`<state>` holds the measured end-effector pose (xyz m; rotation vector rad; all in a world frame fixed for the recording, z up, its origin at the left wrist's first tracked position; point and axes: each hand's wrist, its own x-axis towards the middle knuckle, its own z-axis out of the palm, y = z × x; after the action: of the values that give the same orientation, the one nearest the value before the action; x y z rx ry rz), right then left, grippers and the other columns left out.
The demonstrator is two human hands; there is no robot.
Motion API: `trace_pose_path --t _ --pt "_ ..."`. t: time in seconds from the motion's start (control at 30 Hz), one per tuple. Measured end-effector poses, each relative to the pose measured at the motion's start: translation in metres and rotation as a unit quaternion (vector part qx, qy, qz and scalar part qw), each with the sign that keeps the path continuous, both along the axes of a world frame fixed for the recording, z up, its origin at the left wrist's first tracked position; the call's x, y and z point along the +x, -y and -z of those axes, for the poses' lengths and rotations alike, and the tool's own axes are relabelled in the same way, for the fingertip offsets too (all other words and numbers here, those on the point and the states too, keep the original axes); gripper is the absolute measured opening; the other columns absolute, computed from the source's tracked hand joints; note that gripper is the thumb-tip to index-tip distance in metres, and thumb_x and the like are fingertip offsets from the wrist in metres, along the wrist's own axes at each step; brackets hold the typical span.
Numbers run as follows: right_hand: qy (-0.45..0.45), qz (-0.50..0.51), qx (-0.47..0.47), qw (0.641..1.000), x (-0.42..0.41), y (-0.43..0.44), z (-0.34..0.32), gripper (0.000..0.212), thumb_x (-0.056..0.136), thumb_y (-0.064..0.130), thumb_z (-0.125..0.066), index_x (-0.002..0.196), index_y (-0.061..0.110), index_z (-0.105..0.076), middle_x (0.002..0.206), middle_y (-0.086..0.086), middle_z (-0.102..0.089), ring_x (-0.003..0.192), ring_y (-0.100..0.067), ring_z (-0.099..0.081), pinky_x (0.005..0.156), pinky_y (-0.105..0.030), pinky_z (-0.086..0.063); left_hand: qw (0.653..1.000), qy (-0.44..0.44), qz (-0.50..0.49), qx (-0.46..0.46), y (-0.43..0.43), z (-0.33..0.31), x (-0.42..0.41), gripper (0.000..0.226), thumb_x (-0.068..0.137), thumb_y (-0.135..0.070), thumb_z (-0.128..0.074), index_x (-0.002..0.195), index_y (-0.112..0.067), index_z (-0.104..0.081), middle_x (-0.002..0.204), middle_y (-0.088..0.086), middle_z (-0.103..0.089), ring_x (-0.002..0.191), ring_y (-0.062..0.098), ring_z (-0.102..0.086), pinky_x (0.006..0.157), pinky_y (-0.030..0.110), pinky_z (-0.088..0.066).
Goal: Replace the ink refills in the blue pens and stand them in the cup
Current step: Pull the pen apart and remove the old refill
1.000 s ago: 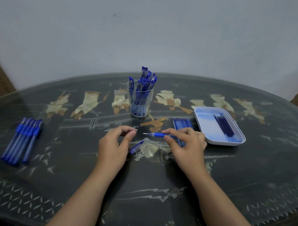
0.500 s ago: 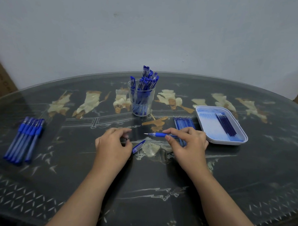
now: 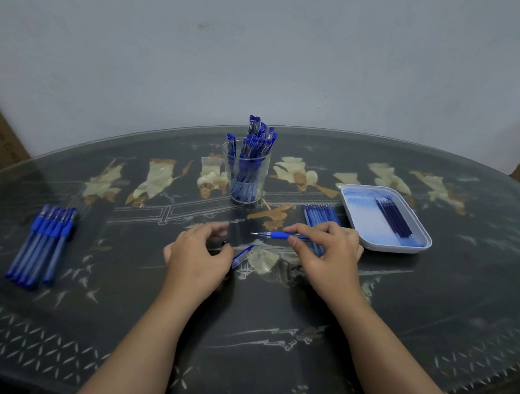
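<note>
Between the thumb and forefinger of the right hand (image 3: 325, 253) lies a blue pen (image 3: 278, 235), pinched at its grip and level over the worktop (image 3: 262, 316), its uncapped tip pointing toward the left hand (image 3: 196, 253). The rear of the barrel is hidden under the right hand's fingers. The left hand's fingers are curled with thumb and forefinger close together; a small dark spot sits at their tips, too blurred to name, so I cannot tell whether that hand holds anything. Just right of the left hand's knuckles a pen cap (image 3: 242, 256) lies on the worktop. Beyond the right hand a row of refills (image 3: 320, 214) is partly covered by its fingers. Farther right of that hand a white tray (image 3: 384, 248) holds darker refills (image 3: 395, 217). Beyond both hands a clear cup (image 3: 246, 178) stands packed with capped pens. Well out from the left hand lies a row of pens (image 3: 42, 241).
</note>
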<state>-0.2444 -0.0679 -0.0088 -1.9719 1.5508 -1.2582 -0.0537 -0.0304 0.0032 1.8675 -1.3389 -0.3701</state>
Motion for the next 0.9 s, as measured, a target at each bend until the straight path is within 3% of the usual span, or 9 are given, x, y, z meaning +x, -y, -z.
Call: trace_pose_path --t 0.13,0.23,0.3,0.37,0.47,0.57,0.67,0.9 --pt "0.033 0.020 -0.027 0.999 0.002 -0.002 -0.002 0.020 0.085 0.049 -0.063 0.088 0.068 -0.056 0.080 0.012 -0.056 0.095 -0.013 -0.043 0.083 -0.030 -0.023 0.995 -0.002 -0.004 -0.101 -0.004 -0.001 -0.003 0.026 0.081 -0.040 -0.061 0.106 -0.040 -0.061 0.103 -0.027 -0.057 0.113 0.006 -0.051 0.098 0.032 -0.023" --pt "0.094 0.010 -0.051 0.994 0.000 -0.008 -0.015 0.014 0.083 0.055 -0.058 0.093 0.062 -0.065 0.083 0.017 -0.066 0.093 -0.012 -0.058 0.090 -0.047 -0.042 0.976 0.004 0.041 -0.214 -0.009 -0.004 -0.008 0.026 0.079 -0.044 -0.056 0.102 -0.036 -0.064 0.099 -0.024 -0.062 0.102 0.007 -0.060 0.098 0.045 -0.041" --pt "0.166 -0.024 -0.041 0.985 0.003 -0.014 -0.031 0.013 0.087 0.040 -0.066 0.092 0.051 -0.071 0.086 0.018 -0.071 0.092 -0.009 -0.065 0.090 -0.048 -0.049 0.967 -0.011 0.088 -0.239 -0.010 -0.006 -0.013 0.021 0.081 -0.038 -0.062 0.099 -0.029 -0.068 0.095 -0.017 -0.067 0.096 0.005 -0.063 0.091 0.033 -0.047" --pt "0.249 -0.063 0.003 0.966 0.008 -0.021 -0.044 0.016 0.086 0.025 -0.072 0.091 0.040 -0.076 0.090 0.013 -0.073 0.095 -0.007 -0.067 0.091 -0.038 -0.051 0.963 -0.043 0.129 -0.233 -0.012 -0.008 -0.019 0.019 0.079 -0.029 -0.073 0.096 -0.023 -0.071 0.089 -0.012 -0.070 0.088 0.005 -0.066 0.081 0.016 -0.046" --pt "0.319 -0.092 0.076 0.940 0.016 -0.029 -0.053 0.014 0.080 0.022 -0.076 0.090 0.032 -0.079 0.100 0.002 -0.069 0.099 -0.007 -0.065 0.089 -0.025 -0.050 0.956 -0.122 0.183 -0.193 -0.016 -0.010 -0.028 0.028 0.071 -0.022 -0.085 0.095 -0.019 -0.072 0.085 -0.007 -0.073 0.081 0.007 -0.069 0.077 0.017 -0.052" --pt "0.408 -0.125 0.171 0.888 0.023 -0.035 -0.054 0.015 0.082 0.011 -0.073 0.094 0.018 -0.079 0.096 -0.004 -0.075 0.092 -0.006 -0.069 0.077 -0.015 -0.051 0.939 -0.230 0.196 -0.161 -0.017 -0.009 -0.034 0.032 0.065 -0.023 -0.081 0.094 -0.016 -0.071 0.087 -0.001 -0.074 0.081 0.013 -0.072 0.077 0.020 -0.054" --pt "0.443 -0.144 0.211 0.859 0.026 -0.038 -0.054 0.014 0.083 0.006 -0.071 0.094 0.011 -0.077 0.090 -0.006 -0.076 0.089 -0.011 -0.071 0.078 -0.019 -0.056 0.925 -0.296 0.188 -0.148 -0.015 -0.008 -0.033 0.030 0.065 -0.020 -0.079 0.092 -0.012 -0.070 0.090 0.005 -0.075 0.086 0.020 -0.072 0.079 0.025 -0.056" --pt "0.456 -0.132 0.224 0.851 0.029 -0.039 -0.053 0.012 0.084 0.007 -0.069 0.094 0.005 -0.076 0.090 -0.010 -0.076 0.083 -0.010 -0.070 0.070 -0.016 -0.053 0.894 -0.387 0.187 -0.129 -0.016 -0.013 -0.036 0.025 0.068 0.000 -0.077 0.091 0.002 -0.067 0.086 0.018 -0.072 0.079 0.027 -0.071 0.077 0.034 -0.060"
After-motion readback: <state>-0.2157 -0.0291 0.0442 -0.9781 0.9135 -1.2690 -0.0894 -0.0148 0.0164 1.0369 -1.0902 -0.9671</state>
